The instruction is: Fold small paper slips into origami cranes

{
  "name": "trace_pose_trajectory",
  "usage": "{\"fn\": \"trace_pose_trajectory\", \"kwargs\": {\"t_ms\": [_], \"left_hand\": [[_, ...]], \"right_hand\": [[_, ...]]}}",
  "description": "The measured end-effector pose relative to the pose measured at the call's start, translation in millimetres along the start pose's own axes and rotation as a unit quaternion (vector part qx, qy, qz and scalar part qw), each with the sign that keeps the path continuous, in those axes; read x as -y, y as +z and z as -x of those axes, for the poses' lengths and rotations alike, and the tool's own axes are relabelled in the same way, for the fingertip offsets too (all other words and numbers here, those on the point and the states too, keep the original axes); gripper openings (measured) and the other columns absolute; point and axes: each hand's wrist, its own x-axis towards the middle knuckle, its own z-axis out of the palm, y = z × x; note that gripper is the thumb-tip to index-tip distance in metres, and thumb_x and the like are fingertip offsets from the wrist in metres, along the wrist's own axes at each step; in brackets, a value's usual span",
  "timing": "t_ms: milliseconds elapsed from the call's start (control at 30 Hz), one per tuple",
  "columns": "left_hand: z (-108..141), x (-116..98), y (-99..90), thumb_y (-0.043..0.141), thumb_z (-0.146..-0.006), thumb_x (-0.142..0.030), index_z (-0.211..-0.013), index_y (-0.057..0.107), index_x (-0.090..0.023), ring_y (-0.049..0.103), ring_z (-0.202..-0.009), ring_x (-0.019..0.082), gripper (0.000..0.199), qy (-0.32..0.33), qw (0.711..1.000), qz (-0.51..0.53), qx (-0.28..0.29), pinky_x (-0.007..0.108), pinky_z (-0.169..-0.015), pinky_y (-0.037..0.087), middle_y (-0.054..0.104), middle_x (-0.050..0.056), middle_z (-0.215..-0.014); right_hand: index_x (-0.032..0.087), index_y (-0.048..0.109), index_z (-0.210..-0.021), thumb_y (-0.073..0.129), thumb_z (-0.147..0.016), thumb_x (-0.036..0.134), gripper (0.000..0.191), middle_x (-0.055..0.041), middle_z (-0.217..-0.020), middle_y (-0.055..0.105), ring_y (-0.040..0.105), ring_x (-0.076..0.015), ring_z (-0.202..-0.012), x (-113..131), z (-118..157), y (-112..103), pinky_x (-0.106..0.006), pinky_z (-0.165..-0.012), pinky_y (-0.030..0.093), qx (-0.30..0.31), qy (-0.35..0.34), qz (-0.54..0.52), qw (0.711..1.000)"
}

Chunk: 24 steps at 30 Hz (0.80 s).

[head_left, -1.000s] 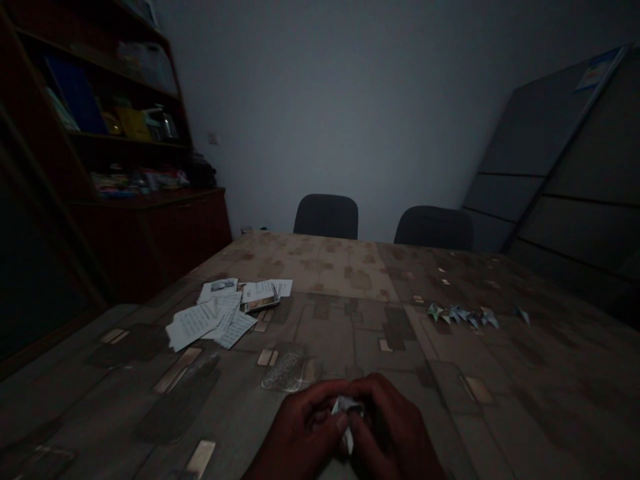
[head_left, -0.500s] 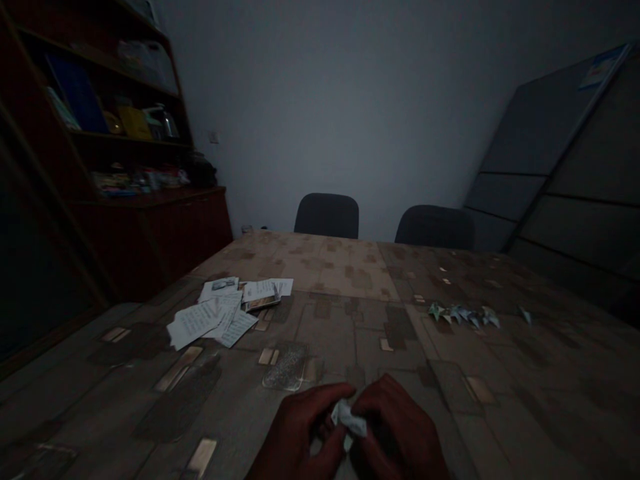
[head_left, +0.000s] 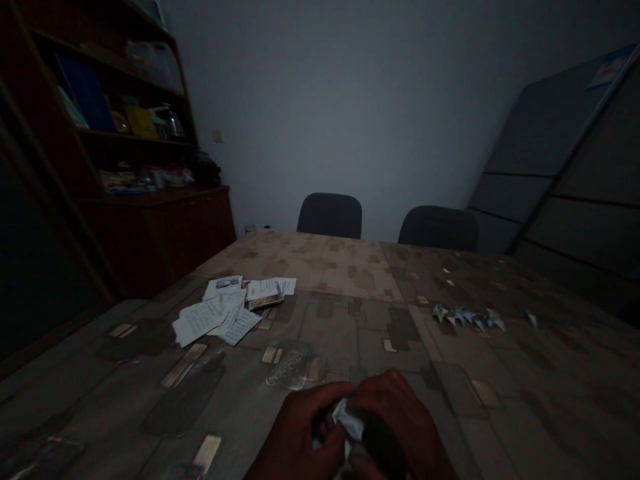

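Note:
A small piece of folded pale paper [head_left: 351, 423] is held between my two hands, low in the view just above the tabletop. My left hand [head_left: 306, 427] pinches its left side, thumb below and fingers curled behind. Over the top and right side of the paper bends my right hand [head_left: 397, 417], its fingers closed and its thumb lower down, partly in shadow. The hands cover most of the paper, so its full shape is hidden.
On the patterned tabletop [head_left: 345, 267], several printed paper sheets [head_left: 205, 319] lie spread at the left. Several small folded paper pieces [head_left: 467, 316] sit in a row at the right. Two dark chairs [head_left: 330, 215] stand beyond the far edge, and a shelf cabinet [head_left: 190, 210] is at the left.
My right fingers have shifted left over the folded paper, and its visible part has turned more upright. The camera view has moved slightly to the left.

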Motion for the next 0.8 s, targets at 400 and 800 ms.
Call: {"fn": "trace_pose_trajectory", "kwargs": {"t_ms": [400,800], "left_hand": [[-5,-5,-2.5,0.058,-0.079,-0.013,-0.117,0.072,-0.019,0.067,-0.088,0.025,0.041,0.016,0.995,-0.038,0.090,0.037,-0.083,0.051,0.076,0.011,-0.104],[-7,-17,-1.8,0.048,-0.067,-0.005,-0.113,0.074,-0.016,0.063,-0.070,0.021,0.053,0.040,0.993,-0.034,0.106,0.030,-0.069,0.050,0.074,0.005,-0.082]], "right_hand": [[0.015,0.062,-0.090,0.052,-0.082,0.004,0.017,-0.0061,-0.077,0.067,0.060,-0.0183,-0.070,-5,8,5,-0.030,-0.063,0.045,-0.013,-0.006,0.013,1.000],[0.015,0.063,-0.098,0.050,-0.082,0.009,0.021,-0.0094,-0.088,0.068,0.058,-0.0213,-0.077,-8,12,6,-0.033,-0.066,0.044,0.043,0.002,0.010,0.999]]}}
